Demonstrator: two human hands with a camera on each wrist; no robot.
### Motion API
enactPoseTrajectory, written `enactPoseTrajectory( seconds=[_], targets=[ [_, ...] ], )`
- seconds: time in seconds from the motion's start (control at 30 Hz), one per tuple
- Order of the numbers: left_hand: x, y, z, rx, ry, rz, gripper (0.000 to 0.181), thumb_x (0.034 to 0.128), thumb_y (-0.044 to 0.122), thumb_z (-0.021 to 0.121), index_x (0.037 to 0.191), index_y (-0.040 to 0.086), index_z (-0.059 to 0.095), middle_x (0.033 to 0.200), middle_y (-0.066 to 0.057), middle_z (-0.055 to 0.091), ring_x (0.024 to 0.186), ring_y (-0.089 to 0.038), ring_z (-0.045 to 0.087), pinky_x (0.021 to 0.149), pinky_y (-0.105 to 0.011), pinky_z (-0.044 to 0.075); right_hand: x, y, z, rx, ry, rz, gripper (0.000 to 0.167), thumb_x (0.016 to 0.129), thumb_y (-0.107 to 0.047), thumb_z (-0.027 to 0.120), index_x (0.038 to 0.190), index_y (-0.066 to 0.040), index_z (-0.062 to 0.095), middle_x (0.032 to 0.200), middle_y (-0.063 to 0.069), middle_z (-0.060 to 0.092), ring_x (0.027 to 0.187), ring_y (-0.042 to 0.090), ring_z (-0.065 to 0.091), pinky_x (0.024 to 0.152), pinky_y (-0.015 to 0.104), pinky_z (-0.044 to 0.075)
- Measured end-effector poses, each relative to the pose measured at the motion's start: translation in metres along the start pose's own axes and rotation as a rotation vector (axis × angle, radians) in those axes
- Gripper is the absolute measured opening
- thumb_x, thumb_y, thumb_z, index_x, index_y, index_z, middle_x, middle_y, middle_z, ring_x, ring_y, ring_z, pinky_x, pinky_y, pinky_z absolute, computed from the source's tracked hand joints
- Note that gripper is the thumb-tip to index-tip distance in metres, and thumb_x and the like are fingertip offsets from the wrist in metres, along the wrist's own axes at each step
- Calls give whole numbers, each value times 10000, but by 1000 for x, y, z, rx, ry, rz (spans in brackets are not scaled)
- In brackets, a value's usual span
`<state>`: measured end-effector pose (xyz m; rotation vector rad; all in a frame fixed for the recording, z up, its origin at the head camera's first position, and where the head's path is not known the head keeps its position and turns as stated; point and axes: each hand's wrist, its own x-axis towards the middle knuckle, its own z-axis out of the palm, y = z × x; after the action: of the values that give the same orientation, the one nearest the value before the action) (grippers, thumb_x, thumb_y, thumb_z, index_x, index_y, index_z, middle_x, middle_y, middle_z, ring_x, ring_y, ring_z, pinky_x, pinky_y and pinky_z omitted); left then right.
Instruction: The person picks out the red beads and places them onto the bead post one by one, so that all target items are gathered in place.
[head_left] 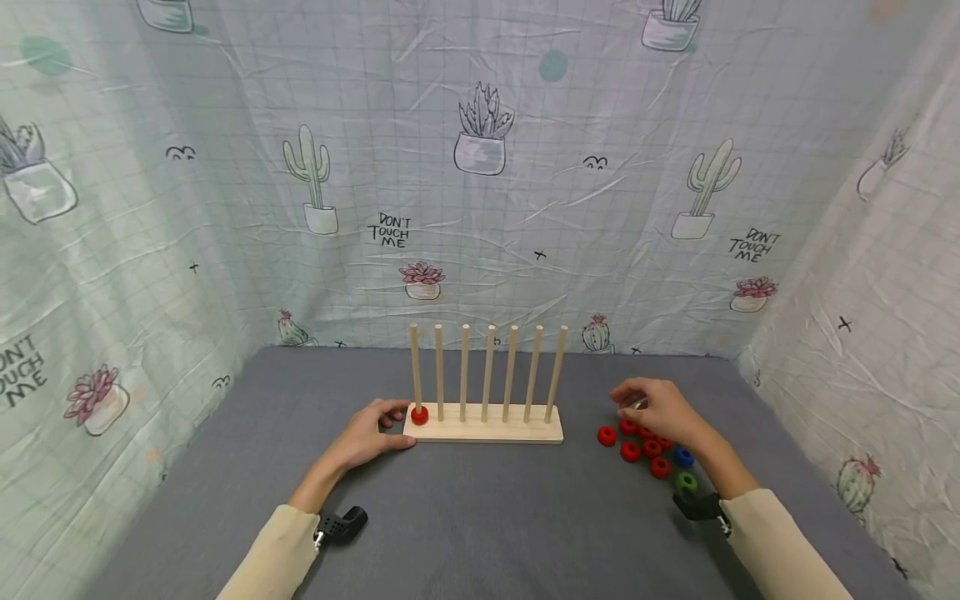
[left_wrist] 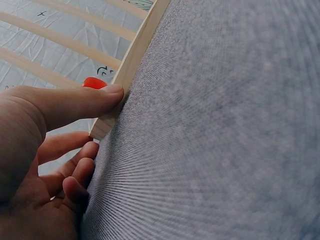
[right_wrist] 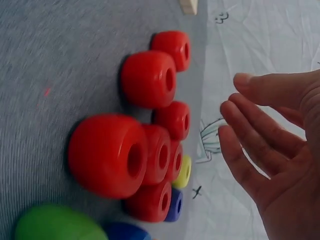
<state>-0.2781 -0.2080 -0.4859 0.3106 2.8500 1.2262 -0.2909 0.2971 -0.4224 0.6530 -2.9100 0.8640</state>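
A pale wooden base (head_left: pixel 483 430) carries a row of several upright pegs, with a red bead (head_left: pixel 420 415) at the foot of the leftmost one. My left hand (head_left: pixel 363 437) holds the base's left end; in the left wrist view the thumb of this hand (left_wrist: pixel 60 107) lies on the base's long edge (left_wrist: pixel 134 57) and fingers are at its end. My right hand (head_left: pixel 663 410) is over the bead group at the right; its fingers are loosely bent and hold nothing, as the hand (right_wrist: pixel 280 145) shows in the right wrist view. Red beads (right_wrist: pixel 109 155) lie nearest it.
Beside the red beads lie a green bead (head_left: pixel 686 481), a blue bead (head_left: pixel 683 456) and a yellow bead (right_wrist: pixel 185 171), the last partly hidden by my right hand in the head view. A grey cloth (head_left: pixel 487 525) covers the table. Patterned curtains (head_left: pixel 420 100) hang behind and at both sides.
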Motion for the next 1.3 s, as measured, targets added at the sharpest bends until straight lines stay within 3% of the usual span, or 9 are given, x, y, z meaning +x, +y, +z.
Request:
enactPoseTrajectory(
  seconds=[0.4,1.3],
  targets=[
    [0,0,0,-5,0,-4,684,801,297,893,1399,88,634,1169,-78,643,1036,-225,568,882,-404,454,-8,11,-4,-8,-112,55,280,905,-36,747,1182,6,728,1130,162,753,1016,307,709,837,453,581],
    [1,0,0,-15,-1,-4,678,802,289,893,1395,84,635,1176,-83,647,1030,-220,564,881,-396,449,-6,17,1,-79,-133,79,247,882,-23,759,1128,-15,756,1040,105,762,943,271,705,799,444,577]
  ],
)
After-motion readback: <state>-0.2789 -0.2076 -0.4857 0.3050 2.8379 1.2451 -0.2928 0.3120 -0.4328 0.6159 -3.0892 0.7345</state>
